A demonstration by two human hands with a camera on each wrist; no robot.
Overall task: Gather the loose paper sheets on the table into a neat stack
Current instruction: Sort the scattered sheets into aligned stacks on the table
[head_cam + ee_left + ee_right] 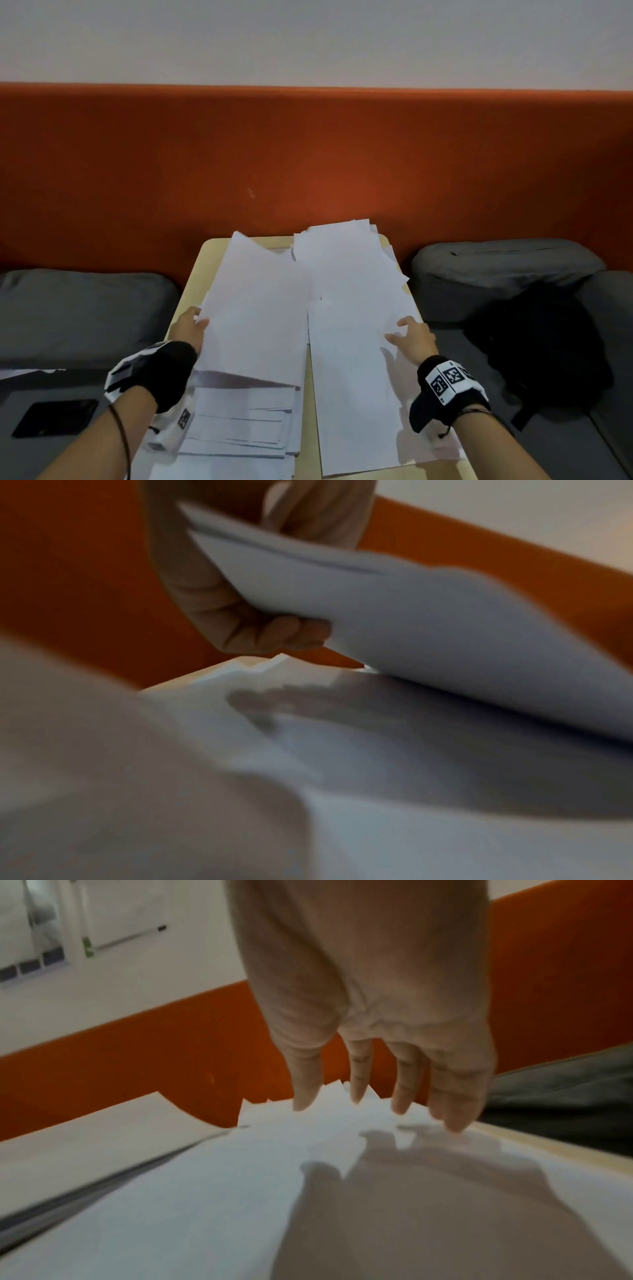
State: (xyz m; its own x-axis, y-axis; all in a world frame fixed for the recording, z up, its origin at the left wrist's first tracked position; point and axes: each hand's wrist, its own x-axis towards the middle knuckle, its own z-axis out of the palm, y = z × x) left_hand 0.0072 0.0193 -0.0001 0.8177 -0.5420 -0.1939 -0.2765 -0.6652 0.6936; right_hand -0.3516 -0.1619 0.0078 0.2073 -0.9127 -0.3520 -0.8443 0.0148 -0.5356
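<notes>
White paper sheets cover a small pale wooden table (195, 274). My left hand (190, 325) grips the left edge of a lifted bundle of sheets (257, 308), its fingers curled under it (274, 634) and the thumb on top. Beneath it lie several fanned sheets (239, 425) near the front. On the right, a long sheet (352, 387) lies flat, with more loose sheets (342, 253) piled at the far end. My right hand (412, 334) hovers over the right-hand sheets with fingers (404, 1096) spread and straight, tips at the paper (240, 1191).
An orange padded backrest (308, 154) rises behind the table. Grey seat cushions (75, 308) flank it on both sides. A black bag (541, 339) sits on the right cushion, a black phone (54, 416) on a surface at lower left.
</notes>
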